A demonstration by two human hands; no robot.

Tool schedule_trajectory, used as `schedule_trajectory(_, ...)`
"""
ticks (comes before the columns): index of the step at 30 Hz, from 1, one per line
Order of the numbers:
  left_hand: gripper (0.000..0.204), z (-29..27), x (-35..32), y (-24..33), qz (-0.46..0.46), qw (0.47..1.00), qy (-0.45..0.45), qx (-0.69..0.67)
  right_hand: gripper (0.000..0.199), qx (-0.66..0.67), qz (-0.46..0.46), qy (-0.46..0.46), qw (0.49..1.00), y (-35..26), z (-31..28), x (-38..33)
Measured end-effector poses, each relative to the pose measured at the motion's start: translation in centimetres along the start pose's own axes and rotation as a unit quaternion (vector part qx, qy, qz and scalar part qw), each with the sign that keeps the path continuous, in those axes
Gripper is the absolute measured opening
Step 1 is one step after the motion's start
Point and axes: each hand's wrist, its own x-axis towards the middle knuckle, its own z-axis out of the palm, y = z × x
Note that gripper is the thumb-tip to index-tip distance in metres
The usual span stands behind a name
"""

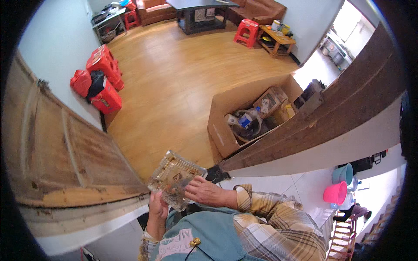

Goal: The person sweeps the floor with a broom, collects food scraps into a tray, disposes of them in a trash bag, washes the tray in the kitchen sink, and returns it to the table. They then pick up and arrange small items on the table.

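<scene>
A clear, square tray (170, 172) with a ribbed rim is tilted in front of my body. Brown bits or stains show across its inside. My left hand (158, 208) is closed on its near left edge, the thumb up against the rim. At the right side, my right hand (205, 192) has its bent fingers over the near right edge, closed on it; its thumb is hidden. Both hands touch the tray, which is above the doorway floor.
A wooden door (65, 143) stands at left, a wooden door frame (331, 113) at right. Beyond it sits an open cardboard box (224, 111) of mixed containers. Red stools (104, 65) line the left wall; a dark table (202, 19) is far off. Pink bucket (335, 193) at right.
</scene>
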Motion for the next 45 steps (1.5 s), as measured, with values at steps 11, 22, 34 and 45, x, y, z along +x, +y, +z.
schedule_trajectory(11, 0.038, -2.3, 0.5, -2.5, 0.059, 0.997, 0.000, 0.040, 0.019, 0.081, 0.226, 0.195, 0.951, -2.4, -1.9, -10.9)
schedule_trajectory(22, 0.045, 6.1, -0.5, 0.6, 0.064, 0.987, -0.049, 0.141, 0.015, 0.041, 0.400, 0.143, 0.905, -6.6, -1.0, -17.0)
schedule_trajectory(34, 0.048, 17.0, 20.7, 3.4, 0.006, 0.982, -0.053, 0.181, 0.015, 0.094, 0.522, 0.187, 0.827, 9.4, -1.9, -11.9)
schedule_trajectory(45, 0.042, 28.2, 37.2, 9.8, -0.023, 0.974, -0.002, 0.226, 0.016, 0.087, 0.606, 0.275, 0.742, 29.8, -6.7, -14.6)
